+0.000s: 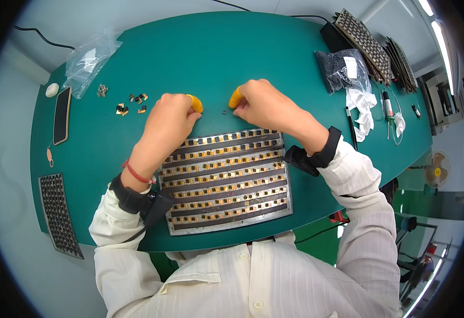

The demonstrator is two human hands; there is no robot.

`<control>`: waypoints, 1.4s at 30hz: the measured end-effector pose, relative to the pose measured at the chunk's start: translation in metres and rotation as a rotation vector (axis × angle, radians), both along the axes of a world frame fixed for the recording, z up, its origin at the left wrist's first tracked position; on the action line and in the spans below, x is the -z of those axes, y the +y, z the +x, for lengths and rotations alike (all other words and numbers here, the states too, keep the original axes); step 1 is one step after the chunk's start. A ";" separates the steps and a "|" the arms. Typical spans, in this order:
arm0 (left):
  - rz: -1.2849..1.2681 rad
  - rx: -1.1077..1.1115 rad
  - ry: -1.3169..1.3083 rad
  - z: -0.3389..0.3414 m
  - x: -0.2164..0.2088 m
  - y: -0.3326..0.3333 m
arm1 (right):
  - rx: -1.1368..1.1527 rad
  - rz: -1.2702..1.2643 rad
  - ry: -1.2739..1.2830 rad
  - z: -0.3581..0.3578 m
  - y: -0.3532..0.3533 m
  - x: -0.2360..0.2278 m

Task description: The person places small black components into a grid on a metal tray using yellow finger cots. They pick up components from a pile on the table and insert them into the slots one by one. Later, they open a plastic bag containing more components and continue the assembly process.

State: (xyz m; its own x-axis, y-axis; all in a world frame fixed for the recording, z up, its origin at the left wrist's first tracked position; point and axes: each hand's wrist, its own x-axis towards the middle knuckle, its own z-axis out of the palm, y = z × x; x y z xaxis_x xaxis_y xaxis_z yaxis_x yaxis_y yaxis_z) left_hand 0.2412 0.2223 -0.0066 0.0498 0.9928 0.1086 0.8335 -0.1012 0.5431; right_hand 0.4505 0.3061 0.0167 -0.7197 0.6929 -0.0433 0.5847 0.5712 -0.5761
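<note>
My left hand is closed in a pinch just beyond the far left corner of a metal tray, a yellow cot on its index finger. My right hand, also with a yellow finger cot, pinches to the right of it. Anything between either set of fingertips is too small or hidden to make out. On the green mat near my right fingertips lies a tiny dark part. Rows of small black pieces on gold-coloured tabs fill the tray, with dark strips running between the rows.
Left of my left hand lie loose black-and-gold parts, a small metal pile, a phone and a plastic bag. Another tray rests at the left edge. Stacked trays, a dark-filled bag and tissue sit right.
</note>
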 end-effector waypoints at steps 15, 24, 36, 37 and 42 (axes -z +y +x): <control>0.200 0.105 0.105 0.002 0.012 0.004 | -0.007 0.031 -0.031 -0.021 -0.012 0.004; 0.095 0.105 0.096 0.002 0.005 0.011 | -0.133 0.054 0.065 0.018 -0.059 -0.008; 0.014 0.122 -0.034 -0.003 -0.019 -0.056 | -0.044 0.164 0.038 0.023 -0.079 0.012; 0.020 0.142 -0.022 -0.002 -0.018 -0.061 | -0.049 0.173 0.046 0.022 -0.079 0.012; 0.033 0.180 0.026 -0.001 -0.010 -0.074 | -0.054 0.194 -0.014 0.021 -0.082 0.008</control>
State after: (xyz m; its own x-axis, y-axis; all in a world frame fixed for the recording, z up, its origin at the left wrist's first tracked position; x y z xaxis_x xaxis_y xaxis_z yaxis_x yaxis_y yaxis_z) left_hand 0.2405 0.1485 0.0034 0.2293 0.9637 0.1370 0.8142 -0.2671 0.5155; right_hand 0.4713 0.2237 0.0083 -0.7563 0.6497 0.0767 0.5575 0.7014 -0.4440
